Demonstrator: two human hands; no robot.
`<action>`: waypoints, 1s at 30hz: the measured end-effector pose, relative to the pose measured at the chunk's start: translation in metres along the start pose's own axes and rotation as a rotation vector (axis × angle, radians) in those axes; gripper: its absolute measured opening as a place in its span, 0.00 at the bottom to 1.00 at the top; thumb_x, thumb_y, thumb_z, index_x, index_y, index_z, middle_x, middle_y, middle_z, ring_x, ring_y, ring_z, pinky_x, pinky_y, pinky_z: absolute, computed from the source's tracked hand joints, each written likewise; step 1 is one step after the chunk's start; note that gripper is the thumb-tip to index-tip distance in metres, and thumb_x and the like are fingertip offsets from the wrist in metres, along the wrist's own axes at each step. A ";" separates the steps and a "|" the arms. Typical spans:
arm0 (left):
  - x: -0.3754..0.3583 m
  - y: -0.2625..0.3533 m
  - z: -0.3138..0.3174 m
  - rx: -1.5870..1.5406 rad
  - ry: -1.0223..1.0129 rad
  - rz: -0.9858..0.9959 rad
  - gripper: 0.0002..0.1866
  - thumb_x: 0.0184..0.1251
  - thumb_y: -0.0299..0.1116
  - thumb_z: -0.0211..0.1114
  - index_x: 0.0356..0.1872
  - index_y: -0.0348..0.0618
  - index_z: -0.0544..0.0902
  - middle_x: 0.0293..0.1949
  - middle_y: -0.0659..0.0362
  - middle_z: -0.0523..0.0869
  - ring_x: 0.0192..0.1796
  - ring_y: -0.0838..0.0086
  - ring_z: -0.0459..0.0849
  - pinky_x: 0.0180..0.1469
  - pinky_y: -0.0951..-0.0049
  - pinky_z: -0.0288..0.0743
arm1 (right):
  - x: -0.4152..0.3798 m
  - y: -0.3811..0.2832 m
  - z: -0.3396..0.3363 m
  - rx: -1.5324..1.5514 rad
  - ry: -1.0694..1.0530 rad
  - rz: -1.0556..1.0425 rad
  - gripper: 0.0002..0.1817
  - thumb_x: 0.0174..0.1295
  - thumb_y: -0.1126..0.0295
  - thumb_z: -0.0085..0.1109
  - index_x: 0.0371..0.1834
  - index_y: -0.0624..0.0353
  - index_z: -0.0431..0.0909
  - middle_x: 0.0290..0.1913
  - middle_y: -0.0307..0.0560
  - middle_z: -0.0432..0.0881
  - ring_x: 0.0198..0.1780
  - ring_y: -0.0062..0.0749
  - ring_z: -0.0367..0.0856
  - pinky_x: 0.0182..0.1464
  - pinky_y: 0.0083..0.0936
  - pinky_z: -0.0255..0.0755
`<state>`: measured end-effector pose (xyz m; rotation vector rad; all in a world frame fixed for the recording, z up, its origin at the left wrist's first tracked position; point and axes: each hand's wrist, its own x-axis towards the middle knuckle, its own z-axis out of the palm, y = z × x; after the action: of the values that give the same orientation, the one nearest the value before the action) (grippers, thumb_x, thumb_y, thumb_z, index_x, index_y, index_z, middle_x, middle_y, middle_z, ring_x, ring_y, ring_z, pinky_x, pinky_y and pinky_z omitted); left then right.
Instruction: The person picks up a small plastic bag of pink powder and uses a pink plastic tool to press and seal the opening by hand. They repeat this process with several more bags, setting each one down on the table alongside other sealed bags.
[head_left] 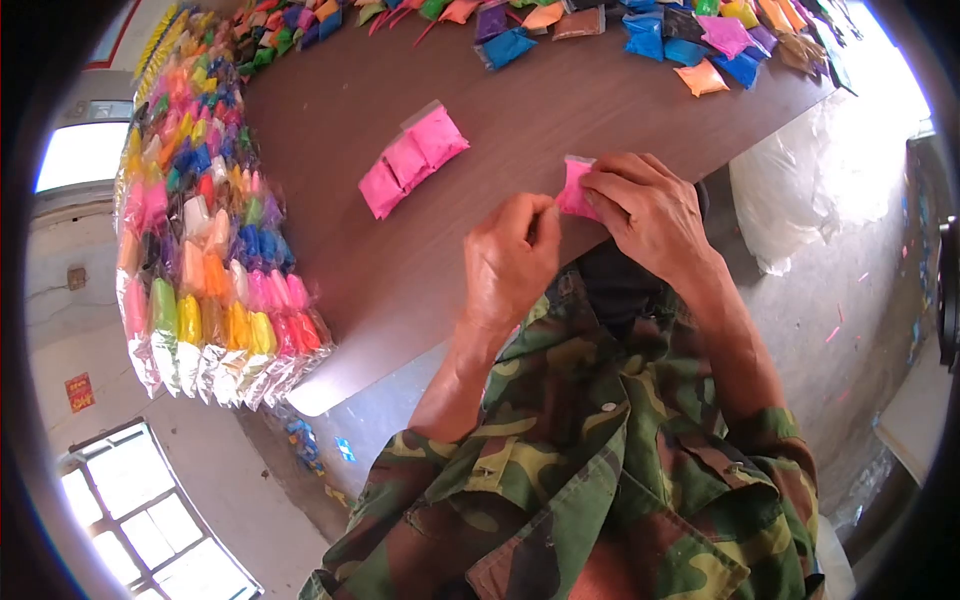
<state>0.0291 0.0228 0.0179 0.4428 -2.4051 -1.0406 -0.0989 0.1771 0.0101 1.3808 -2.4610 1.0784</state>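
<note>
Pink-filled packet point(574, 186) between both hands point(512, 258) point(650, 212), pink packets point(408, 162) on brown table point(330, 240)

- A big, crinkly, see-through plastic bag point(795, 205), right of the flat brown table point(330, 150).
- A grey floor point(790, 330) with little pink bits point(833, 334), right of the table.
- A bright window point(150, 515) with dark bars, left of the table.
- A small red paper sign point(79, 392) on the pale wall point(120, 350), left of the table.

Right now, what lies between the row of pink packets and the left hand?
Only bare tabletop separates the pink packets from the left hand, in the head view.
</note>
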 end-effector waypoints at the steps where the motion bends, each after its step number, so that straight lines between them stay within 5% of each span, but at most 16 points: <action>1: -0.004 -0.002 0.004 0.008 0.026 0.041 0.03 0.71 0.25 0.72 0.38 0.37 0.87 0.30 0.51 0.90 0.30 0.67 0.90 0.33 0.65 0.81 | 0.001 -0.001 0.002 -0.007 0.021 0.006 0.05 0.63 0.69 0.71 0.40 0.52 0.89 0.48 0.36 0.88 0.50 0.40 0.87 0.46 0.38 0.83; 5: -0.012 -0.013 0.013 0.162 0.068 0.074 0.03 0.70 0.25 0.72 0.37 0.38 0.86 0.30 0.49 0.89 0.30 0.58 0.90 0.34 0.62 0.81 | -0.005 -0.008 0.011 -0.019 0.089 0.051 0.04 0.63 0.68 0.71 0.39 0.50 0.90 0.47 0.35 0.88 0.49 0.39 0.87 0.45 0.38 0.83; 8: -0.009 -0.032 0.000 0.300 0.104 0.005 0.03 0.70 0.25 0.73 0.37 0.39 0.86 0.30 0.50 0.89 0.30 0.61 0.90 0.34 0.63 0.81 | -0.007 -0.010 0.014 -0.034 0.107 0.072 0.03 0.62 0.67 0.72 0.38 0.49 0.90 0.47 0.35 0.88 0.49 0.39 0.87 0.44 0.38 0.83; 9: -0.006 -0.033 -0.005 0.257 0.110 -0.006 0.03 0.70 0.27 0.70 0.36 0.45 0.84 0.30 0.51 0.88 0.30 0.51 0.88 0.32 0.53 0.81 | -0.006 -0.009 0.013 -0.040 0.111 0.073 0.03 0.62 0.67 0.72 0.38 0.49 0.91 0.47 0.34 0.88 0.49 0.39 0.87 0.44 0.38 0.84; 12: -0.007 -0.012 -0.005 0.122 0.105 0.008 0.03 0.70 0.26 0.73 0.37 0.39 0.86 0.28 0.52 0.88 0.29 0.64 0.90 0.34 0.64 0.81 | -0.006 -0.010 0.014 -0.043 0.128 0.083 0.03 0.62 0.68 0.73 0.38 0.49 0.91 0.47 0.34 0.88 0.49 0.39 0.87 0.44 0.37 0.84; 20: -0.012 -0.020 0.003 0.385 0.048 0.029 0.03 0.70 0.26 0.73 0.38 0.41 0.86 0.28 0.50 0.88 0.29 0.56 0.89 0.34 0.60 0.81 | -0.010 -0.010 0.020 -0.019 0.190 0.091 0.05 0.60 0.71 0.73 0.39 0.50 0.91 0.47 0.35 0.88 0.49 0.38 0.88 0.45 0.36 0.84; 24: -0.012 -0.009 0.004 0.145 0.109 0.046 0.03 0.70 0.27 0.72 0.37 0.41 0.87 0.30 0.50 0.89 0.31 0.54 0.90 0.35 0.60 0.81 | -0.010 -0.012 0.018 -0.023 0.177 0.099 0.05 0.61 0.71 0.72 0.39 0.50 0.91 0.46 0.35 0.88 0.49 0.39 0.88 0.46 0.36 0.84; 30: -0.011 -0.023 0.005 0.253 0.048 0.027 0.02 0.70 0.26 0.72 0.37 0.40 0.88 0.29 0.51 0.88 0.29 0.61 0.90 0.34 0.63 0.80 | -0.011 -0.014 0.017 -0.024 0.188 0.073 0.05 0.62 0.71 0.71 0.41 0.52 0.91 0.48 0.36 0.89 0.50 0.40 0.88 0.48 0.37 0.84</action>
<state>0.0380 0.0157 -0.0054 0.5134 -2.5022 -0.7077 -0.0779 0.1693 0.0000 1.1346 -2.3961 1.1332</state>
